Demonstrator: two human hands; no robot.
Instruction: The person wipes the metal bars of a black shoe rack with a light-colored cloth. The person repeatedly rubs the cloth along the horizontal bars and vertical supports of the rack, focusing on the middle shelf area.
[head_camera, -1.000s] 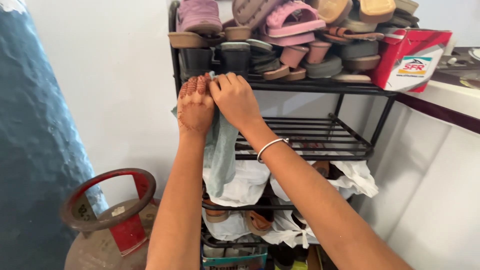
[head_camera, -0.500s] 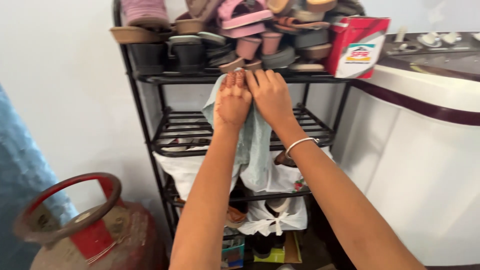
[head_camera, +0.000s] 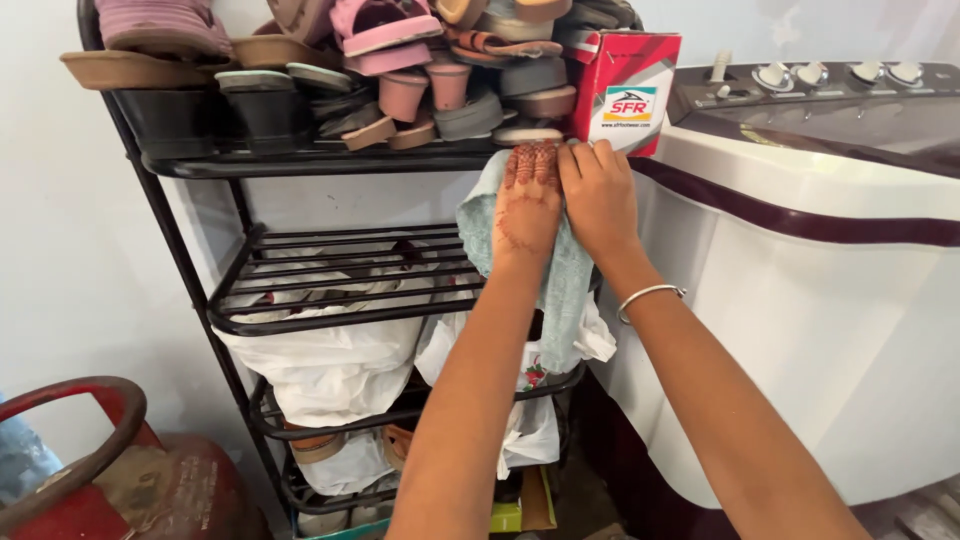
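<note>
Both hands press a pale green cloth (head_camera: 560, 285) against the front rail of the top shelf of a black metal shoe rack (head_camera: 200, 305), near its right end. My left hand (head_camera: 528, 205), patterned with henna, lies flat on the cloth. My right hand (head_camera: 598, 195), with a silver bangle on its wrist, grips the cloth right beside it. The cloth hangs down below both hands. Just above the fingers sit piled sandals (head_camera: 400, 80) and a red and white box (head_camera: 625, 90) on the top shelf.
A white and maroon washing machine (head_camera: 800, 280) stands right of the rack. White plastic bags (head_camera: 320, 365) and more footwear fill the lower shelves. A red gas cylinder (head_camera: 110, 480) stands at the bottom left. A white wall lies behind.
Both hands have slid the cloth rightward along the top shelf's front rail, from its left end to its right end. The view has followed them right, revealing the washing machine.
</note>
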